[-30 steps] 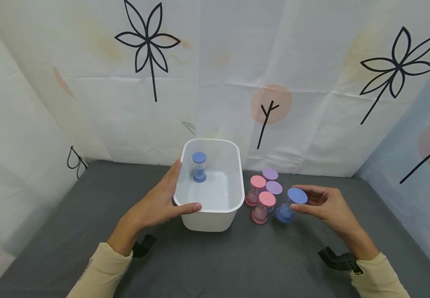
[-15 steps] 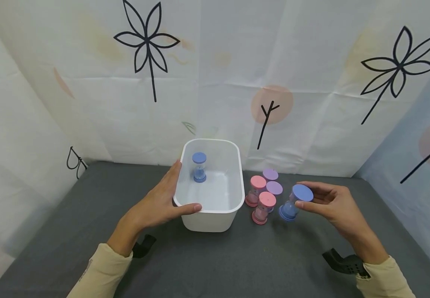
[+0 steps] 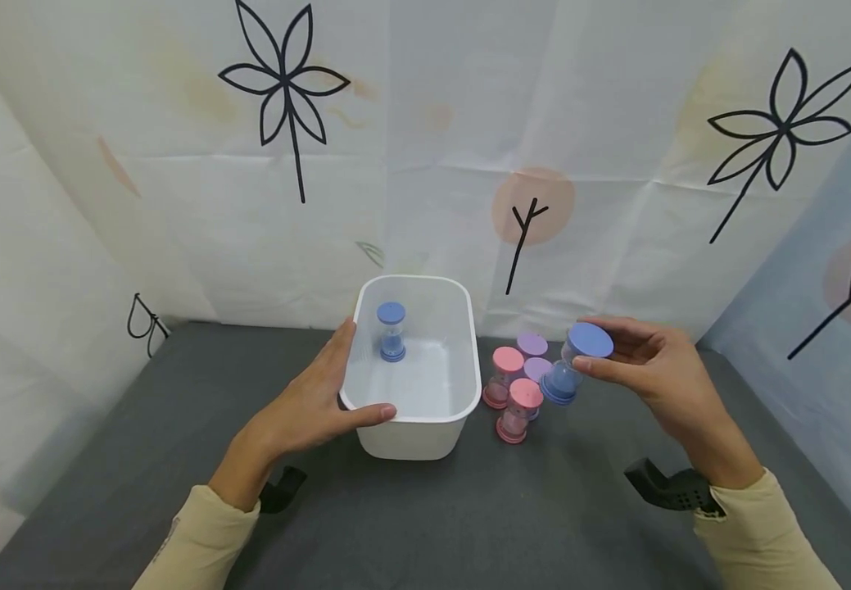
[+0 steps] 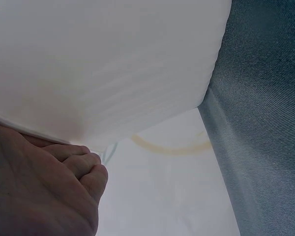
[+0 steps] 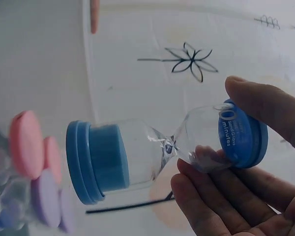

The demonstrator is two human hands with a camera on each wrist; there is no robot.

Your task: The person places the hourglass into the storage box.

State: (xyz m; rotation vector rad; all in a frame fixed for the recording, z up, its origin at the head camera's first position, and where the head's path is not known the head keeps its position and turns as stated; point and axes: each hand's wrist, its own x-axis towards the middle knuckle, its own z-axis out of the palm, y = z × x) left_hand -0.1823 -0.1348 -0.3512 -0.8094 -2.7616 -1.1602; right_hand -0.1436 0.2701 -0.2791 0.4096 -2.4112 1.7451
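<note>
Blue sand has settled in the lower end of a blue-capped hourglass (image 3: 562,381). My right hand (image 3: 661,377) holds it by the upper cap, thumb on one side and fingers on the other, tilted and raised above the table. In the right wrist view, lettering including "minutes" shows on that hourglass (image 5: 147,152). My left hand (image 3: 307,393) grips the near left corner of a white plastic bin (image 3: 414,438), thumb over the front rim and fingers along the left wall. Inside the bin, another blue hourglass (image 3: 392,332) stands upright towards the back left.
Two pink hourglasses (image 3: 516,410) and two purple-capped ones (image 3: 531,344) stand clustered between the bin and my right hand. A white patterned cloth (image 3: 425,164) rises behind the grey-covered table (image 3: 469,524).
My right hand first shifts right with the blue hourglass, then lifts it and brings it back left towards the cluster. My left hand stays on the bin.
</note>
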